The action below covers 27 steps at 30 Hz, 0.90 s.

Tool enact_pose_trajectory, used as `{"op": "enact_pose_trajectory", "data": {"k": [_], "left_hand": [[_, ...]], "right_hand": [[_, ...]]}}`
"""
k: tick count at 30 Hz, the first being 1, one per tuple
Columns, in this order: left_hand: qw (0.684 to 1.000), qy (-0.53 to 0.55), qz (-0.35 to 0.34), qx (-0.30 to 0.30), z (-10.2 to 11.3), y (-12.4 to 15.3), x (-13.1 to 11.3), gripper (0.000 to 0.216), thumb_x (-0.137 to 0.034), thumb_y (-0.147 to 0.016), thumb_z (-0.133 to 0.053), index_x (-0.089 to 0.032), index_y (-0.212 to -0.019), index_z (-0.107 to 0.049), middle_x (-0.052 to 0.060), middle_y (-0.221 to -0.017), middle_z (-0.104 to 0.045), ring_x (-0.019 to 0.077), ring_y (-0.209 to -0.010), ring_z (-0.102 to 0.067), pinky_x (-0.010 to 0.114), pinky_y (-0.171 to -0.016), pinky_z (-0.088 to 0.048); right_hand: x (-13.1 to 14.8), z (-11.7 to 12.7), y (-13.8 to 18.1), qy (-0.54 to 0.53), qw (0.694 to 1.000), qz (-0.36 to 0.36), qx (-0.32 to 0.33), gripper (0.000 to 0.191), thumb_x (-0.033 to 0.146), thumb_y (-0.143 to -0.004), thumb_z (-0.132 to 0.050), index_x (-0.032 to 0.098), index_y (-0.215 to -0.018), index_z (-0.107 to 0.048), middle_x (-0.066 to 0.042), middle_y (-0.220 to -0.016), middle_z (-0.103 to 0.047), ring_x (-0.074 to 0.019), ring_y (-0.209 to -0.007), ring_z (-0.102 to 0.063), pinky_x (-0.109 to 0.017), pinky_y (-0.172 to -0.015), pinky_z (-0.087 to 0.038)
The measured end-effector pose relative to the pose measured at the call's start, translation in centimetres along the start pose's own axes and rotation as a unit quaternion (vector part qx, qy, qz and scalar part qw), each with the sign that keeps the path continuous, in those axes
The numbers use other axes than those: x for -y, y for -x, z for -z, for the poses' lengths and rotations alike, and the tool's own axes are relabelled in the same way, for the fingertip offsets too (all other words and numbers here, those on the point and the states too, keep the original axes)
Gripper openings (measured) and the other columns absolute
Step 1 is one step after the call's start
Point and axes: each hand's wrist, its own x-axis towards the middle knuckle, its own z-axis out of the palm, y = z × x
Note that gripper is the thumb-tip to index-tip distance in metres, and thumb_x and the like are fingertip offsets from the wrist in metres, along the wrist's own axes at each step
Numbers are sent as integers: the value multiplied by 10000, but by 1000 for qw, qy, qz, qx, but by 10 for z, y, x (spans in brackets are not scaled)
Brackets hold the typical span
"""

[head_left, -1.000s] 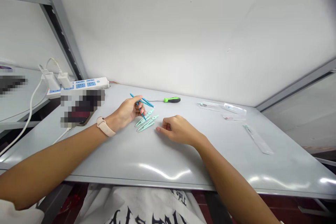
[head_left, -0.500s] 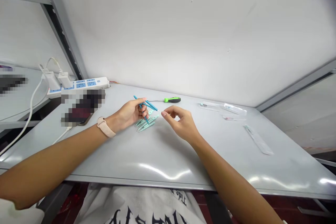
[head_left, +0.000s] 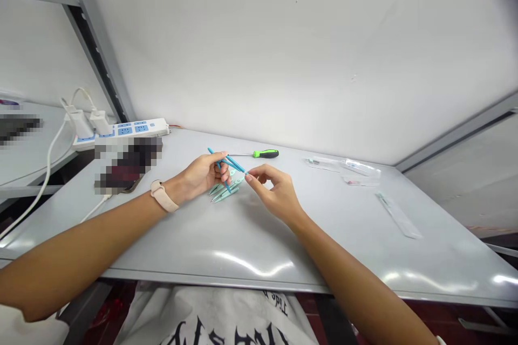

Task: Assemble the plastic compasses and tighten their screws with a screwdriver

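My left hand [head_left: 208, 173], with a pale band at its wrist, is closed around a blue drawing compass [head_left: 235, 164]. Slim blue parts of it cross at the fingers, one pointing up left and down, another reaching right. At that right-hand end, the thumb and fingertips of my right hand [head_left: 273, 187] pinch the tip; whether a small part sits between them is hidden. Below the left fingers, several mint-green compasses [head_left: 224, 194] lie on the grey table [head_left: 194, 237], metal points toward the lower left.
Behind the hands lies a screwdriver [head_left: 266, 153] with a green and black handle. Clear plastic packets [head_left: 399, 216] are spread on the right. At left are a phone [head_left: 131, 164] on a cable and a white power strip [head_left: 141, 128]. A white wall closes the back.
My right hand has moved slightly left, and its fingertips now meet the end of the blue compass. The left hand has stayed nearly in place, still holding it.
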Motion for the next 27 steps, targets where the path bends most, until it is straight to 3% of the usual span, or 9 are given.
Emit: {"op": "enact_pose_trajectory", "data": {"k": [20, 27], "left_hand": [[998, -59, -36, 4, 0, 1, 1, 474, -442, -929, -595, -186, -530, -590, 46, -535, -563, 206, -647, -602, 343, -730, -481], [997, -62, -37, 6, 1, 0, 1, 474, -462, -907, -619, -183, -525, -593, 48, -533, -557, 204, -640, -604, 330, -723, -489]], "right_hand": [[-4, -3, 2, 34, 999, 34, -5, 156, 348, -919, -665, 221, -829, -668, -23, -740, -679, -157, -605, -570, -317, -606, -490], [-4, -4, 3, 55, 998, 31, 13, 221, 387, -966, -578, 223, -838, -653, -33, -749, -678, -177, -674, -605, -322, -655, -496]]}}
